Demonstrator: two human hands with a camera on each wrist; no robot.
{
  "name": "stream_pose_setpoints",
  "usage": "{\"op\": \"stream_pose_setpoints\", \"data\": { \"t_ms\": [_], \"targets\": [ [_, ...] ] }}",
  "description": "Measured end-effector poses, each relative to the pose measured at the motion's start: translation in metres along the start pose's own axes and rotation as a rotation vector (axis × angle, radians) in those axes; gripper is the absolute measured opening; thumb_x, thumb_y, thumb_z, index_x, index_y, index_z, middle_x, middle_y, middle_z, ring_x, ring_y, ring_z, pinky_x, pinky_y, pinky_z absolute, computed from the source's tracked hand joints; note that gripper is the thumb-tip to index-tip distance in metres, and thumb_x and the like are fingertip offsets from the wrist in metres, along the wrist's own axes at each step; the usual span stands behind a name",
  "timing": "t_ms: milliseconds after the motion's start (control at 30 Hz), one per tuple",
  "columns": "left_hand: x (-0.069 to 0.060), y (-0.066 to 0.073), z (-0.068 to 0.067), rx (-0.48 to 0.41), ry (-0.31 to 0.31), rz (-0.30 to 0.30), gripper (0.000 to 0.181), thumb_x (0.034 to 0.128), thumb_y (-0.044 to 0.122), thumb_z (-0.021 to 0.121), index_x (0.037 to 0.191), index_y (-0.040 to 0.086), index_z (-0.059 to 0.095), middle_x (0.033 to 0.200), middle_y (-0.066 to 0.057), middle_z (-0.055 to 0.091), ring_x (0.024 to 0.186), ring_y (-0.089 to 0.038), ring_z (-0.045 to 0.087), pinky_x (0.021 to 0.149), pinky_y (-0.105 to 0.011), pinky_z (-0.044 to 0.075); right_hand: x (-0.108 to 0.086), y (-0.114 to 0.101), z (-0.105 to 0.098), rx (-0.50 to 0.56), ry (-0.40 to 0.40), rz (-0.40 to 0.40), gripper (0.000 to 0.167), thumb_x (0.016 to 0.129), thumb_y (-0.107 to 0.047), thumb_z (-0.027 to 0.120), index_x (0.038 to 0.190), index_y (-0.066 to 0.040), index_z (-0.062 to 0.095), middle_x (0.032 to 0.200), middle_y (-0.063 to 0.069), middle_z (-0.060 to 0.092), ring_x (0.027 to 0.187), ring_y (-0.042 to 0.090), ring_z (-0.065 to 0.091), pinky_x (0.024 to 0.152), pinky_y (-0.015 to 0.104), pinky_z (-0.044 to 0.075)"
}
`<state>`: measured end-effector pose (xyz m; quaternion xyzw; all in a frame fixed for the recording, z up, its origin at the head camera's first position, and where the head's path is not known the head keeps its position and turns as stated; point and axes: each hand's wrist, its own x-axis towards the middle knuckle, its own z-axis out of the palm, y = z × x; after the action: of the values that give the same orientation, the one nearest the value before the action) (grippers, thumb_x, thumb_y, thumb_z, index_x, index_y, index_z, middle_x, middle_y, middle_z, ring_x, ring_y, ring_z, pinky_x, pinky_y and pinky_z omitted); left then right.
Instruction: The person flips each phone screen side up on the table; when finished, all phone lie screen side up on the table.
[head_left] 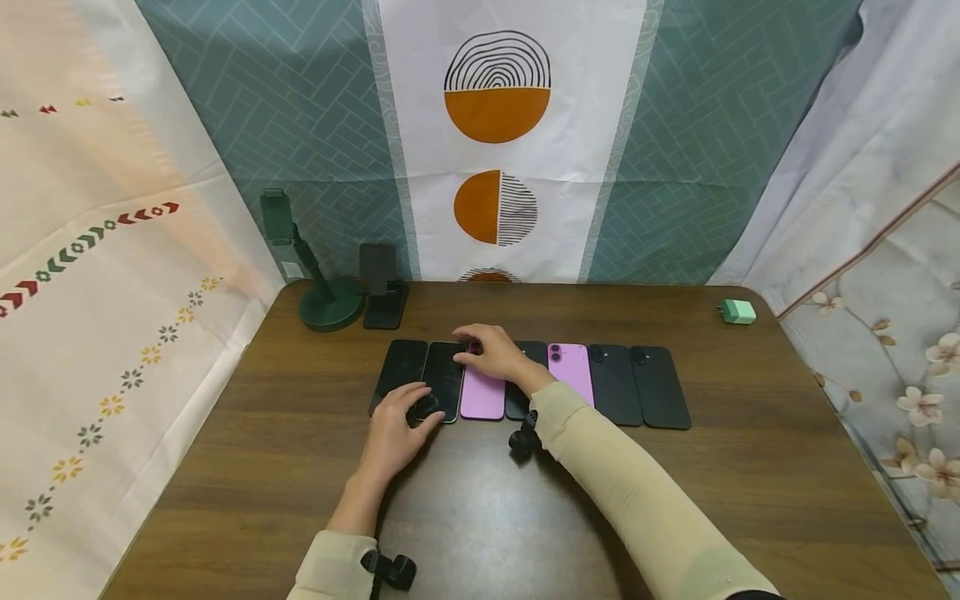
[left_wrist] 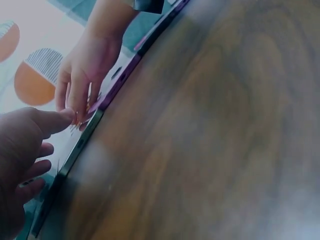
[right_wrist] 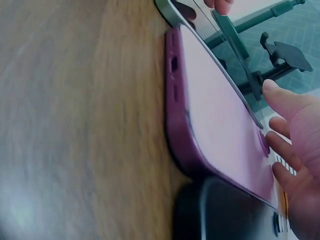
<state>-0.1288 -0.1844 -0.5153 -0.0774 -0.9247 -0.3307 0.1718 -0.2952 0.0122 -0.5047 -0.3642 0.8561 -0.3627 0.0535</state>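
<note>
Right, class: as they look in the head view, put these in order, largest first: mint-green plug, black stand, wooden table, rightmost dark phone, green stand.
1. Wooden table
2. Green stand
3. Rightmost dark phone and black stand: too alike to rank
4. Mint-green plug

No legible txt, brand, no. or sign in any view: none on pink phones (head_left: 573, 371), blk phones (head_left: 662, 392), mint chgr (head_left: 738, 312) or green phone stand (head_left: 332, 310). L cloth (head_left: 120, 275) & ctr wall panel (head_left: 585, 108): printed patterns only, w/o readable letters or digits.
</note>
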Motion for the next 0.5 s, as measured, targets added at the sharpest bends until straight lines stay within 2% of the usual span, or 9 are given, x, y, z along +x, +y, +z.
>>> {"op": "stream_pose_setpoints", "data": {
  "t_ms": [200,500],
  "targets": [
    [0.004,0.010,0.005,-0.017,-0.023,0.015,0.044,0.0850,0.026,0.084,0.120,0.003,0.072,0.127,-0.013,0.067,0.122,-0.032,0.060,0.105,-0.053,0.046,-0.007,0.005,-0.011,0.019,0.024,0.012,0.047,0.095,-0.021,0.074,0.136,-0.002,0.061,0.130,0.012,0.066,0.121,0.024,0.062,0.105,0.038,0.048],
    [0.007,0.021,0.018,-0.012,-0.061,0.036,0.048,0.0848,0.029,0.084,0.122,0.003,0.071,0.129,-0.012,0.066,0.123,-0.032,0.059,0.107,-0.051,0.046,-0.021,0.017,-0.024,-0.023,0.033,0.028,0.050,0.094,-0.022,0.074,0.138,0.000,0.060,0.136,0.013,0.063,0.128,0.027,0.058,0.111,0.042,0.043]
  ]
}}
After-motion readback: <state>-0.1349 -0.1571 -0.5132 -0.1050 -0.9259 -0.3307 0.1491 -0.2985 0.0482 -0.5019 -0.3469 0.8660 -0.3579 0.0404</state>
